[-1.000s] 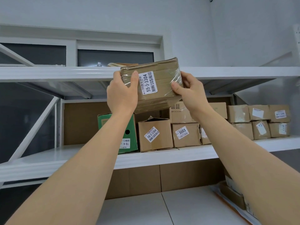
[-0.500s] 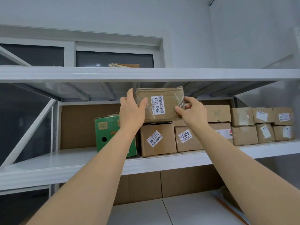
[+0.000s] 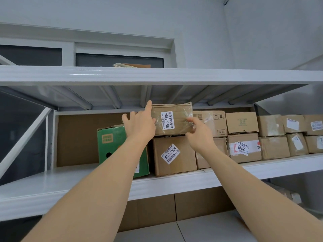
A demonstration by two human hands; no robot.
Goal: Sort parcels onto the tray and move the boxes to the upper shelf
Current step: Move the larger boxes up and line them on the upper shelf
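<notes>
Entry: the taped parcel, label 55-3-3304, now sits on top of the brown box labelled 56-3-3304, on the middle shelf toward its left half, just under the ribs of the upper shelf. It lies between the green carton at its left and the stacked cartons running to the shelf's right end. The left hand lies against the parcel's left end with fingers extended and spread, forefinger reaching up along the top left corner; it reads as pressing rather than gripping. The right hand has its fingertips curled at the parcel's lower right corner; whether it pinches the wrap or merely touches it, I cannot tell for certain, but it looks like a light pinch. Handling judgement: small, light, a stiff cardboard body under glossy tape and film, so the faces are likely slippery; best taken by the two short ends with palms, or under the bottom edge, not by the film. Against a second ago: the parcel was then raised and tilted in front of the upper shelf's edge, gripped at both ends; half a second ago it was lower, near the box top, both hands holding. Now it is level and seated, and the left hand has opened.
</notes>
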